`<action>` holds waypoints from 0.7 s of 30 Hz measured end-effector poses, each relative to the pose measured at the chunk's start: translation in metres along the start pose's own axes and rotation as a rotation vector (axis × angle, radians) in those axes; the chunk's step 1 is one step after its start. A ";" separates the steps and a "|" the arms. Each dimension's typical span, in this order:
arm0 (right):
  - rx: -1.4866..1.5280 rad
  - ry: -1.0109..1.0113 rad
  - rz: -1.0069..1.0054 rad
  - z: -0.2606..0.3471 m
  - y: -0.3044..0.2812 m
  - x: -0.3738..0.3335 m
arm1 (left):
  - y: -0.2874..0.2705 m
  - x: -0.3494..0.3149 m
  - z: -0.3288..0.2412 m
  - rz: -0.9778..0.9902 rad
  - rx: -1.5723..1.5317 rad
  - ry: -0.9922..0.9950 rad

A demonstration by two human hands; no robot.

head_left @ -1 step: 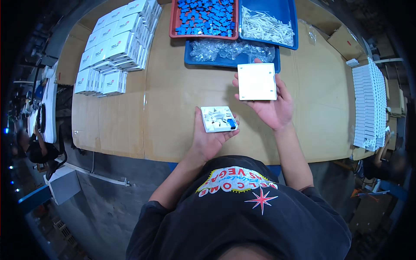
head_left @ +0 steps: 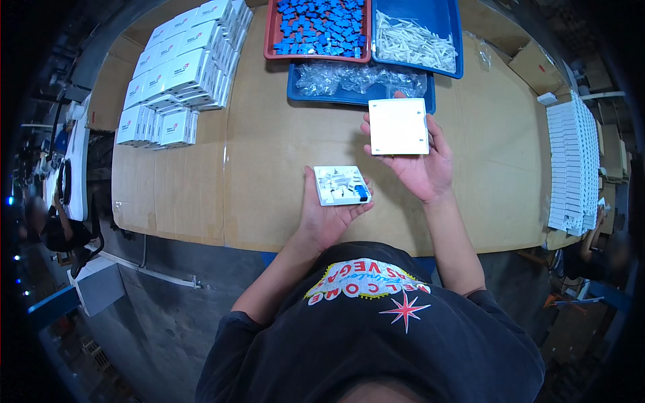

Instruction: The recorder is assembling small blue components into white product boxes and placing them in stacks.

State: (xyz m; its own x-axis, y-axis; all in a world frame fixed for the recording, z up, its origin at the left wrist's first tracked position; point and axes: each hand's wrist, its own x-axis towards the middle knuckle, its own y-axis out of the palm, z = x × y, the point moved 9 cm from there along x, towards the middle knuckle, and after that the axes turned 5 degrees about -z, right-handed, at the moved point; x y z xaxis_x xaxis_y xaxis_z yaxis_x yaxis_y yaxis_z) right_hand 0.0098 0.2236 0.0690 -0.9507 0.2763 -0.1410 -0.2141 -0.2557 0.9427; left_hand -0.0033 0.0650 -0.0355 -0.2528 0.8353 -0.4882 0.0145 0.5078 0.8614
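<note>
My left hand [head_left: 326, 218] is closed round a shallow white square housing [head_left: 341, 186]. Its top faces up, showing white inner parts and a blue piece [head_left: 361, 193] at the corner nearest my fingertips. Higher up and to the right, my right hand [head_left: 426, 168] grips a flat white square cover [head_left: 399, 127] by its sides. Small dark marks or holes show near the cover's corners. The two white parts are held apart above the cardboard-covered table.
A red tray [head_left: 270, 50] holds many blue pieces. Beside it, a blue tray [head_left: 459, 40] has thin white parts, and another blue tray [head_left: 295, 96] clear plastic bags. White boxes [head_left: 178, 74] are stacked left, white parts [head_left: 571, 161] right. People [head_left: 60, 232] work at both sides.
My left hand and the housing have shifted very slightly to the right. My right hand and the cover look almost unmoved.
</note>
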 end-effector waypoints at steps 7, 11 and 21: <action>-0.632 -0.049 -0.198 -0.013 -0.038 0.010 | 0.013 -0.003 0.013 0.021 -0.097 -0.112; -0.893 0.007 -0.169 -0.024 -0.046 0.006 | 0.007 0.000 0.014 0.011 -0.101 -0.105; -1.265 0.127 0.079 -0.050 -0.030 -0.002 | 0.008 0.002 0.018 0.046 -0.089 -0.101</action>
State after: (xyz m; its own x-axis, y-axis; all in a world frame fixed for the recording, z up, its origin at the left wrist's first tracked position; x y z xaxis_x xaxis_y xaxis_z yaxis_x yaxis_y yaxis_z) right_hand 0.0064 0.1842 0.0256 -0.9703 0.1478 -0.1916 -0.1535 -0.9880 0.0153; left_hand 0.0139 0.0746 -0.0326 -0.1547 0.8768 -0.4553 -0.0632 0.4512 0.8902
